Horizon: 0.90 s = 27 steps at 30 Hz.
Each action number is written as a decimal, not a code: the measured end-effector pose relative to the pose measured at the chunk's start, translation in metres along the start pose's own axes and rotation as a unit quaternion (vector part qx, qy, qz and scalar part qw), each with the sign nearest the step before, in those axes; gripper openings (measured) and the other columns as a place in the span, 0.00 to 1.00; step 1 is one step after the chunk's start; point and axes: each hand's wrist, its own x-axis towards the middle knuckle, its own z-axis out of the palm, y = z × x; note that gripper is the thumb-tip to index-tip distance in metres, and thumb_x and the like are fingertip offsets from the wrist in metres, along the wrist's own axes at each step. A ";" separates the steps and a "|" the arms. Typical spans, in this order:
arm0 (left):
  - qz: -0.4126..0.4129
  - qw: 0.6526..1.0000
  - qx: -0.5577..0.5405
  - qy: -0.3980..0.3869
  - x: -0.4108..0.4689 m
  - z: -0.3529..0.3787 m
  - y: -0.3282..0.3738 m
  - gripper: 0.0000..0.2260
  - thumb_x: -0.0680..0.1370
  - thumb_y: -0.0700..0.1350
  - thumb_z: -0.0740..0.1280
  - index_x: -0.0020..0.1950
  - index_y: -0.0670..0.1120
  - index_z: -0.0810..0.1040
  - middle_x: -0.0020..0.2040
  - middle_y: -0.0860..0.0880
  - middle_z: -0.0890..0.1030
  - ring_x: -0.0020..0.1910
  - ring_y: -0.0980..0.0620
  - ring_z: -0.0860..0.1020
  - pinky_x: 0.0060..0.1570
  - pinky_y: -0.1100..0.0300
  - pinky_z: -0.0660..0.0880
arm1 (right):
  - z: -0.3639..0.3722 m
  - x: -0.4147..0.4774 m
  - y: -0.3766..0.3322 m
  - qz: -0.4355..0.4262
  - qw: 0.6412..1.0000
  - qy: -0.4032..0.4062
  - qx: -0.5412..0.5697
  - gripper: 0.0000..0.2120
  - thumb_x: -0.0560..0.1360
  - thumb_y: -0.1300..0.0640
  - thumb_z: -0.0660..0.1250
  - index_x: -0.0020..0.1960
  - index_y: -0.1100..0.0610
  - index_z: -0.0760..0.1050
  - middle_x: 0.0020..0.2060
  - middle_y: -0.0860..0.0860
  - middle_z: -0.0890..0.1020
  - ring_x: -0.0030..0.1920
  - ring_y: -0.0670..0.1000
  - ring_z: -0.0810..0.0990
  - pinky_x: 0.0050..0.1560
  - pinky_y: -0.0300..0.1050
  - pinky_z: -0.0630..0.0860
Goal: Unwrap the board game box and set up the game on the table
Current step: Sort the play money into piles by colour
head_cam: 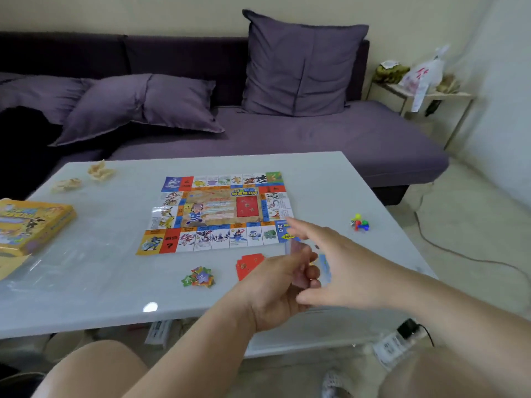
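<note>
One view: head-worn wide-angle camera | above the near edge of the table (330, 179), close | faces forward and down, toward the sofa (316, 139) beyond the table

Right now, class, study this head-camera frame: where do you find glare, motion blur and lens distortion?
Head view: a bright glare spot sits on the glossy table near its front edge; the right hand is smeared by motion, its fingers soft; the game board reads fairly sharp; the wide lens bows the table's front edge.
</note>
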 end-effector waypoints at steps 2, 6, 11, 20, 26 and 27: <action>-0.014 1.000 0.027 0.000 0.008 0.006 -0.005 0.08 0.80 0.44 0.60 0.41 0.45 0.73 0.32 0.49 0.73 0.31 0.55 0.72 0.38 0.61 0.69 | 0.010 -0.006 0.009 -0.014 0.999 0.017 -0.044 0.47 0.68 0.56 0.73 0.75 0.40 0.47 0.54 0.37 0.67 0.50 0.32 0.70 0.49 0.25 0.67; -0.023 0.998 0.059 0.006 0.015 0.016 -0.010 0.06 0.79 0.41 0.60 0.42 0.44 0.74 0.35 0.48 0.72 0.36 0.53 0.72 0.45 0.58 0.72 | 0.016 -0.008 0.027 -0.033 0.996 0.077 -0.023 0.39 0.68 0.58 0.71 0.74 0.42 0.58 0.49 0.38 0.70 0.44 0.37 0.72 0.45 0.33 0.71; -0.055 0.997 0.033 -0.033 0.016 0.018 -0.010 0.03 0.73 0.41 0.63 0.38 0.45 0.74 0.34 0.49 0.74 0.36 0.54 0.74 0.46 0.59 0.71 | 0.008 -0.009 0.034 -0.068 0.994 0.085 -0.027 0.30 0.64 0.55 0.74 0.65 0.46 0.72 0.51 0.37 0.75 0.51 0.39 0.75 0.51 0.34 0.72; 0.024 0.998 0.044 -0.044 0.012 0.017 -0.010 0.09 0.79 0.36 0.56 0.51 0.41 0.76 0.45 0.43 0.82 0.44 0.50 0.81 0.49 0.53 0.75 | 0.007 -0.007 0.041 -0.109 0.989 0.087 -0.050 0.30 0.65 0.54 0.75 0.65 0.48 0.73 0.56 0.41 0.76 0.58 0.41 0.72 0.59 0.39 0.69; 0.092 0.992 0.089 -0.007 0.008 0.008 -0.012 0.08 0.78 0.36 0.62 0.56 0.38 0.77 0.44 0.45 0.84 0.39 0.54 0.82 0.37 0.64 0.78 | -0.007 -0.005 0.035 0.027 0.990 0.060 0.122 0.32 0.65 0.51 0.77 0.64 0.42 0.67 0.57 0.34 0.73 0.55 0.34 0.73 0.56 0.30 0.71; 0.098 0.991 0.096 -0.004 0.008 0.005 -0.012 0.08 0.78 0.36 0.63 0.55 0.39 0.77 0.44 0.45 0.84 0.41 0.53 0.82 0.38 0.64 0.79 | -0.009 -0.003 0.037 0.045 0.984 0.072 0.156 0.23 0.67 0.52 0.76 0.59 0.45 0.71 0.53 0.37 0.77 0.50 0.37 0.76 0.53 0.34 0.74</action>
